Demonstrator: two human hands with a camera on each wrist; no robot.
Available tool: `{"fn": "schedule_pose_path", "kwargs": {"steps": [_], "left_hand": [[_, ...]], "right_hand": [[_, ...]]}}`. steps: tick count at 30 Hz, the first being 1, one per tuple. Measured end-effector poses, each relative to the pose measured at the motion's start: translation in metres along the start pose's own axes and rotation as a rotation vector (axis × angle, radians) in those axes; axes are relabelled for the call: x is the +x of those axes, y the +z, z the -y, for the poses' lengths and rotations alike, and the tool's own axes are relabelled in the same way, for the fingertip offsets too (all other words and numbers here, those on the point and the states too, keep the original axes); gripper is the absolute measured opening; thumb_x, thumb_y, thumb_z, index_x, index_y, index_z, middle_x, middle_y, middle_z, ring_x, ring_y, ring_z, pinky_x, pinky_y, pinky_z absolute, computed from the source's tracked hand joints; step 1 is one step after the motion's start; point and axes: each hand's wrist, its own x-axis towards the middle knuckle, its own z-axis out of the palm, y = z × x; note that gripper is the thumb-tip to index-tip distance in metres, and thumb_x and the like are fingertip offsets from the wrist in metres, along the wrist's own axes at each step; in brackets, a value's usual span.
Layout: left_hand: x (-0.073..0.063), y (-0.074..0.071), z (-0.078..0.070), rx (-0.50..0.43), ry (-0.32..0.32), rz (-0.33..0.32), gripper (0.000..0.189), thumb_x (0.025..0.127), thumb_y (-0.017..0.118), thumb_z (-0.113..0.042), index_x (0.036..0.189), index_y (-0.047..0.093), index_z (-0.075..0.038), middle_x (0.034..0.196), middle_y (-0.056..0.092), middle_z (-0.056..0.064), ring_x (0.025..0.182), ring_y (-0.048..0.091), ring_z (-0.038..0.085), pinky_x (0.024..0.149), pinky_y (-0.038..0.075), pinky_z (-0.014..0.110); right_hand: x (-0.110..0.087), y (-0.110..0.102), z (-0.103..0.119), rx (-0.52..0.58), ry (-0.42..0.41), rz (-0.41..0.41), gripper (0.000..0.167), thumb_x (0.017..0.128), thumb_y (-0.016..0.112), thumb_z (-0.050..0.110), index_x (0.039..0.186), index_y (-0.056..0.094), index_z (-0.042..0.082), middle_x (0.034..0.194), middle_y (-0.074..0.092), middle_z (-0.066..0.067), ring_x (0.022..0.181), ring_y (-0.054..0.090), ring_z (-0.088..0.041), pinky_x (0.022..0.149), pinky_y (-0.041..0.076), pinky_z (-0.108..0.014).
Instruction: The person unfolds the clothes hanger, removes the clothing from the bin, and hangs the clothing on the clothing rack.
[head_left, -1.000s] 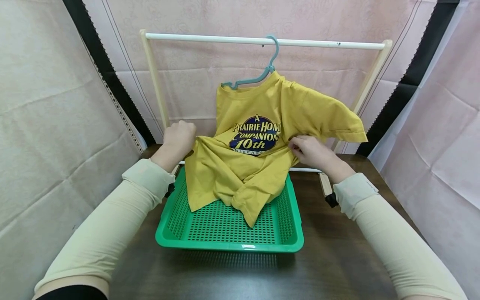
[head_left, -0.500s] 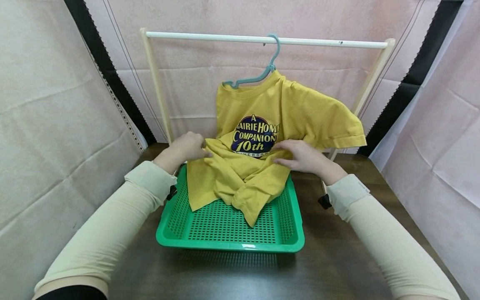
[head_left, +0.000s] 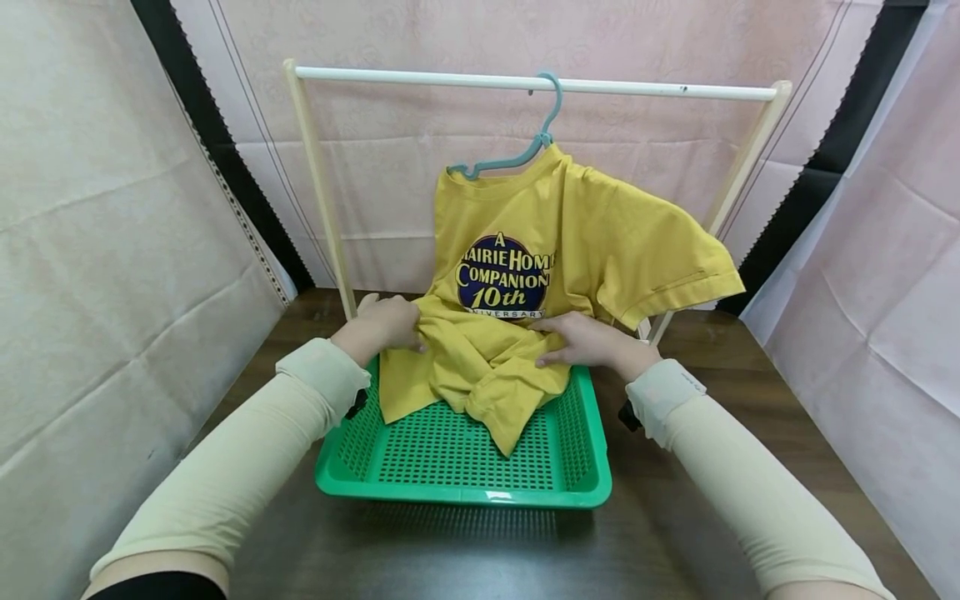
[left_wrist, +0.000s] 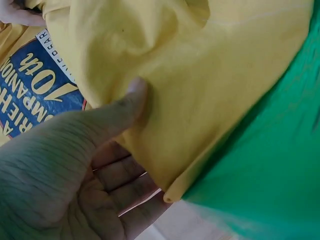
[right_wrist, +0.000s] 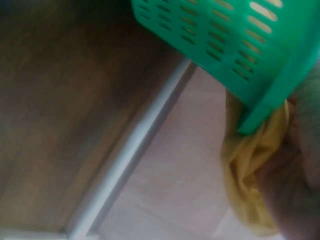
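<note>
A yellow T-shirt (head_left: 502,192) with a dark blue printed logo hangs from a blue clothes hanger (head_left: 525,154). One sleeve spreads to the right, and its bunched lower part drapes into a green plastic basket (head_left: 465,496). At the shirt's left side, my left hand (head_left: 386,322) holds a fold of cloth; in the left wrist view the thumb (left_wrist: 132,97) lies over the fabric with the fingers beneath. My right hand (head_left: 585,340) grips the bunched shirt from the right, just below the logo. In the right wrist view, gathered cloth lies beside that hand behind the basket's rim.
The hanger hooks over the white rail (head_left: 420,77) of a clothes rack with cream side posts (head_left: 318,175). Basket and rack stand on a dark brown wooden table (head_left: 675,467). Pale fabric walls (head_left: 135,208) enclose both sides and the back.
Both hands have moved down and inward from the shirt's sides, loosening and then taking the cloth again lower. The shirt's middle has come down slightly; the right sleeve has shifted a little.
</note>
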Motion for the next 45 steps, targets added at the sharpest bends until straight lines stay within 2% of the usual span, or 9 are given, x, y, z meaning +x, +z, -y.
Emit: {"fn": "schedule_pose_path", "kwargs": {"steps": [7, 12, 16, 23, 26, 30, 33, 39, 45], "left_hand": [[-0.001, -0.003, -0.001, 0.007, 0.033, -0.023, 0.021, 0.088, 0.078, -0.041, 0.092, 0.071, -0.022, 0.098, 0.066, 0.001, 0.091, 0.06, 0.022, 0.097, 0.038, 0.056], [-0.001, -0.007, 0.003, -0.003, 0.088, -0.024, 0.036, 0.086, 0.079, -0.038, 0.065, 0.056, -0.021, 0.069, 0.051, -0.002, 0.069, 0.051, 0.015, 0.073, 0.036, 0.04], [0.0, -0.009, 0.007, -0.02, 0.134, -0.043, 0.047, 0.087, 0.08, -0.035, 0.062, 0.042, -0.021, 0.066, 0.036, -0.003, 0.063, 0.039, 0.014, 0.062, 0.034, 0.033], [-0.003, -0.016, 0.012, -0.131, 0.187, -0.085, 0.028, 0.087, 0.081, -0.026, 0.068, 0.062, -0.015, 0.064, 0.04, -0.003, 0.06, 0.037, 0.013, 0.059, 0.038, 0.029], [-0.004, -0.022, 0.015, -0.168, 0.2, -0.107, 0.023, 0.088, 0.08, -0.024, 0.072, 0.068, -0.012, 0.066, 0.045, -0.003, 0.061, 0.039, 0.013, 0.06, 0.04, 0.029], [-0.005, -0.03, 0.023, -0.194, 0.2, -0.178, 0.007, 0.088, 0.079, -0.02, 0.088, 0.081, -0.013, 0.087, 0.071, 0.002, 0.074, 0.06, 0.016, 0.069, 0.051, 0.033], [-0.005, -0.036, 0.029, -0.187, 0.165, -0.253, 0.013, 0.089, 0.078, -0.022, 0.099, 0.082, -0.013, 0.1, 0.075, 0.007, 0.085, 0.067, 0.022, 0.073, 0.054, 0.037], [-0.007, -0.047, 0.034, -0.216, 0.074, -0.384, 0.02, 0.095, 0.073, -0.026, 0.099, 0.08, -0.008, 0.089, 0.073, 0.008, 0.072, 0.061, 0.023, 0.063, 0.048, 0.037], [-0.007, -0.058, 0.025, -0.228, 0.032, -0.557, 0.019, 0.099, 0.064, -0.018, 0.104, 0.08, -0.01, 0.081, 0.071, 0.01, 0.062, 0.054, 0.023, 0.057, 0.042, 0.035]], "right_hand": [[-0.002, 0.002, -0.002, -0.015, -0.065, -0.061, 0.046, 0.094, 0.075, 0.026, 0.134, 0.064, 0.007, 0.119, 0.071, -0.01, 0.085, 0.07, -0.011, 0.082, 0.056, -0.037], [-0.005, -0.002, -0.001, 0.023, -0.079, -0.059, 0.039, 0.094, 0.074, 0.024, 0.13, 0.069, 0.01, 0.11, 0.074, -0.008, 0.064, 0.063, -0.001, 0.072, 0.056, -0.032], [-0.008, -0.007, -0.001, 0.053, -0.094, -0.071, 0.033, 0.095, 0.072, 0.02, 0.126, 0.071, 0.01, 0.111, 0.074, -0.006, 0.066, 0.064, 0.001, 0.068, 0.055, -0.029], [-0.012, -0.014, -0.005, 0.057, -0.168, -0.164, 0.02, 0.094, 0.072, 0.009, 0.114, 0.077, 0.011, 0.104, 0.076, -0.001, 0.081, 0.07, -0.004, 0.072, 0.058, -0.028], [-0.013, -0.018, -0.006, 0.039, -0.177, -0.206, 0.017, 0.093, 0.074, 0.011, 0.11, 0.078, 0.012, 0.101, 0.076, -0.001, 0.078, 0.069, -0.004, 0.071, 0.057, -0.029], [-0.015, -0.027, -0.006, 0.016, -0.17, -0.265, 0.015, 0.093, 0.074, 0.011, 0.107, 0.078, 0.011, 0.098, 0.076, -0.003, 0.064, 0.064, -0.002, 0.063, 0.054, -0.03], [-0.016, -0.035, -0.007, -0.01, -0.16, -0.316, 0.016, 0.093, 0.073, 0.009, 0.109, 0.077, 0.008, 0.097, 0.076, -0.007, 0.057, 0.06, -0.001, 0.059, 0.052, -0.03], [-0.017, -0.053, -0.009, -0.084, -0.144, -0.45, 0.017, 0.093, 0.072, 0.006, 0.109, 0.076, 0.003, 0.094, 0.076, -0.013, 0.046, 0.05, -0.006, 0.051, 0.046, -0.031], [-0.012, -0.075, -0.011, -0.149, -0.109, -0.594, 0.018, 0.091, 0.071, 0.001, 0.109, 0.074, -0.002, 0.097, 0.075, -0.018, 0.05, 0.056, -0.016, 0.055, 0.052, -0.037]]}}
